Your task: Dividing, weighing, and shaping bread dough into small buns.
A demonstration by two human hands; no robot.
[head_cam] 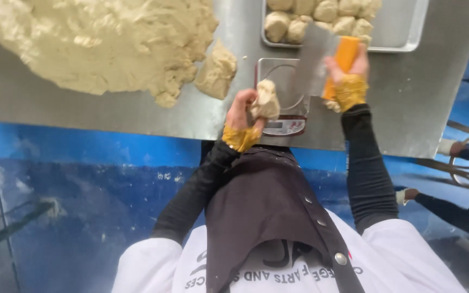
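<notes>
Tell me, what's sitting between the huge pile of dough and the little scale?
A small chunk of dough lies on the metal table, between the big dough pile and the scale, in the head view.

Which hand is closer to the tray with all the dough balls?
Right. The right hand, gripping an orange-handled scraper, sits just below the tray, its scraper overlapping the tray's edge. The left hand holds a dough piece over the scale, farther from the tray.

We count one scale [281,103], one scraper [321,59], one tray [403,27], and about ten dough balls [321,16].
</notes>
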